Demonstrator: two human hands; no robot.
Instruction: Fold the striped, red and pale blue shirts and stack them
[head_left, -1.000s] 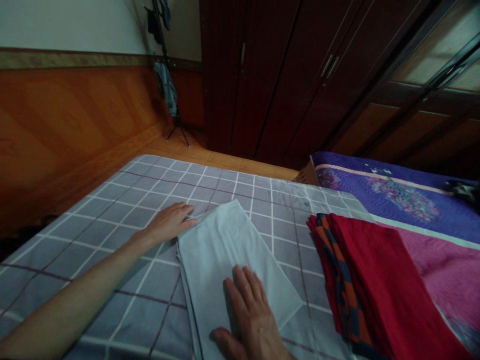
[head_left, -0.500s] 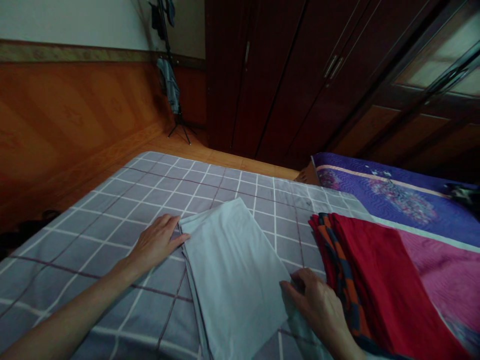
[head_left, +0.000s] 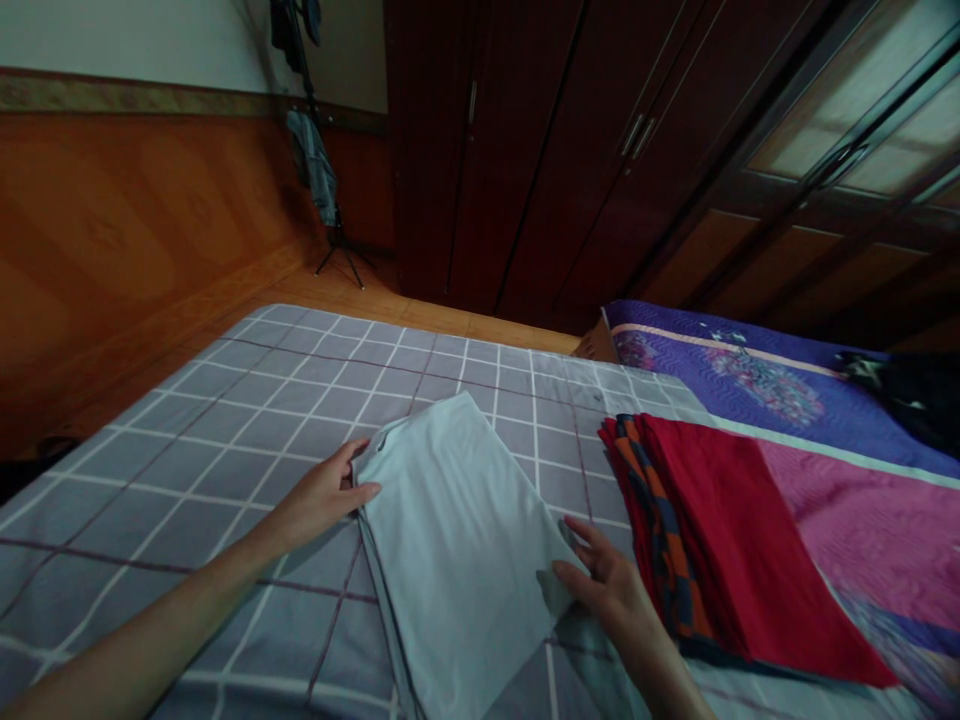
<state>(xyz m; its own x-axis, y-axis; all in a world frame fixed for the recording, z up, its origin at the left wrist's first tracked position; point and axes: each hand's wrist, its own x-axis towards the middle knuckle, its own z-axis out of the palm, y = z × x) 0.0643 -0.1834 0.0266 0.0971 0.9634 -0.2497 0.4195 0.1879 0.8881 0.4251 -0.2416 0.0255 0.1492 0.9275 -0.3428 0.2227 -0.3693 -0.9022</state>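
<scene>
A folded pale grey-white cloth (head_left: pixel 457 540) lies in layers on the checked grey bedspread (head_left: pixel 247 420). At its upper left edge, my left hand (head_left: pixel 330 492) grips the layers between thumb and fingers. My right hand (head_left: pixel 604 580) is at the cloth's right corner, thumb on the fabric and fingers apart from it; whether it pinches the cloth is hard to see. To the right of my right hand sits a folded pile of red cloth (head_left: pixel 720 520) with an orange and dark checked piece (head_left: pixel 667 530) along its left side.
A purple and pink floral cover (head_left: pixel 787 400) spreads at the right, with a dark item (head_left: pixel 915 390) on it. Beyond the bed are a dark wooden wardrobe (head_left: pixel 517 150), a coat stand (head_left: pixel 307 90) with clothes and an orange wall (head_left: pixel 112 210).
The view has shifted slightly to the right. My right hand's fingers have spread at the cloth's right corner, which now looks a little raised. My left hand keeps its place at the left edge.
</scene>
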